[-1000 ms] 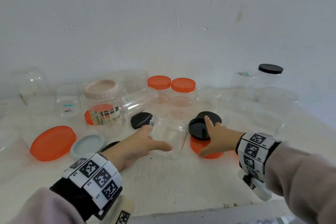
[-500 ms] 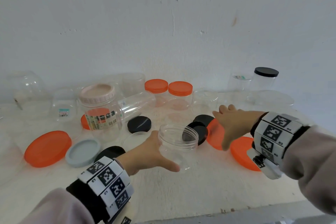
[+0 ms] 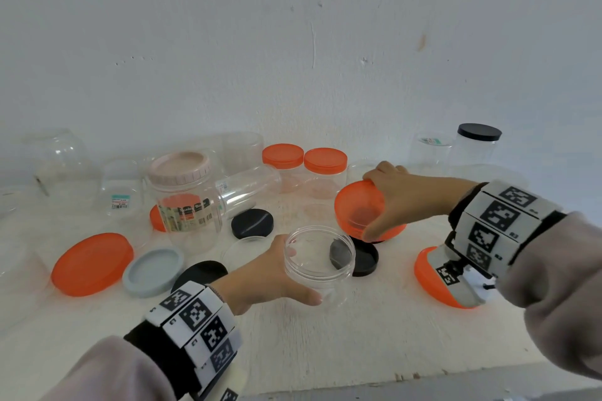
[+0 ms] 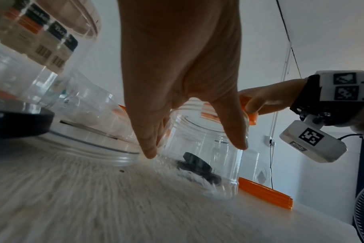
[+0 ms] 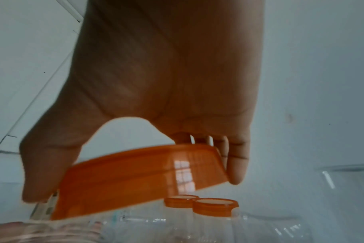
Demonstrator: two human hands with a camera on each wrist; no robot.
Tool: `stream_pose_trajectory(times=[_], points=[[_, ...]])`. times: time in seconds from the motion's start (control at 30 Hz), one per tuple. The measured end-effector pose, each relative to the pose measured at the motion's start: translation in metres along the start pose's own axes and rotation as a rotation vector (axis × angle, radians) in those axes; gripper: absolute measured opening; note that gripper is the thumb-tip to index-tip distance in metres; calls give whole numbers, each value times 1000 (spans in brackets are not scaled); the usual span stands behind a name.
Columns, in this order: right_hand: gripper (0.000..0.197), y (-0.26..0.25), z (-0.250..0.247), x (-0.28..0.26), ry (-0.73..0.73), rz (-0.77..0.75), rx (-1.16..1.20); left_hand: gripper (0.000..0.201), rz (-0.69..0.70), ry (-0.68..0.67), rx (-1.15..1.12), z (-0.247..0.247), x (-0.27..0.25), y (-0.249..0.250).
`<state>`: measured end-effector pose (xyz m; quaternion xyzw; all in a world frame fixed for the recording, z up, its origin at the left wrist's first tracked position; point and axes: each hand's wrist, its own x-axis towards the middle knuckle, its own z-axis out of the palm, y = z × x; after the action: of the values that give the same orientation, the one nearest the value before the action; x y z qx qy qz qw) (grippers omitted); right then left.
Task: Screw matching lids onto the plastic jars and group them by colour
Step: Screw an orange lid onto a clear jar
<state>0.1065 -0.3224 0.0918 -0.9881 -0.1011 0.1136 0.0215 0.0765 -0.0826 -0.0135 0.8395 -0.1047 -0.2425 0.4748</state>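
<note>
My left hand [image 3: 277,273] grips a small clear open jar [image 3: 321,262] near the table's middle; thumb and fingers wrap its wall [image 4: 202,148]. Just right of and above the jar, my right hand [image 3: 395,202] holds an orange lid [image 3: 361,210] by its rim, tilted with the hollow side toward me. In the right wrist view the orange lid [image 5: 139,177] sits between thumb and fingers. Two orange-lidded jars [image 3: 304,163] stand at the back. A black-lidded jar [image 3: 477,146] stands at the far right.
Loose lids lie around: a big orange lid [image 3: 91,264], a grey lid [image 3: 153,272], black lids [image 3: 252,223] [image 3: 361,259], another orange lid [image 3: 433,280] under my right wrist. A labelled pink-lidded jar [image 3: 185,202] and several clear open jars stand left and behind. The table edge [image 3: 391,384] runs close in front.
My right hand left the black lid, took the orange lid off the table and raised it, tilted, toward the jar. My left hand pulled the jar nearer and upright.
</note>
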Motion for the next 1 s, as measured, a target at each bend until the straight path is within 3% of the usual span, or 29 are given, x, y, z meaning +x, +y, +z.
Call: stream_pose_trajectory(times=[0.07,0.13,0.2,0.37,0.8,1.0], points=[[103,-7,4,2,-25,-34,52,102,26,-11,-16,0,-4,4],[109,-16,8,3,-78,-69,87,74,91,-39,-25,1,-7,7],[114,-26,12,5,-136,-104,88,61,151,-66,-46,2,-10,13],[107,-46,16,12,-235,-167,14,62,204,-35,-89,4,-7,12],[109,-74,13,28,-315,-198,-162,75,208,-16,-66,0,-2,7],[108,-76,13,27,-322,-197,-173,103,111,32,-27,-2,2,2]])
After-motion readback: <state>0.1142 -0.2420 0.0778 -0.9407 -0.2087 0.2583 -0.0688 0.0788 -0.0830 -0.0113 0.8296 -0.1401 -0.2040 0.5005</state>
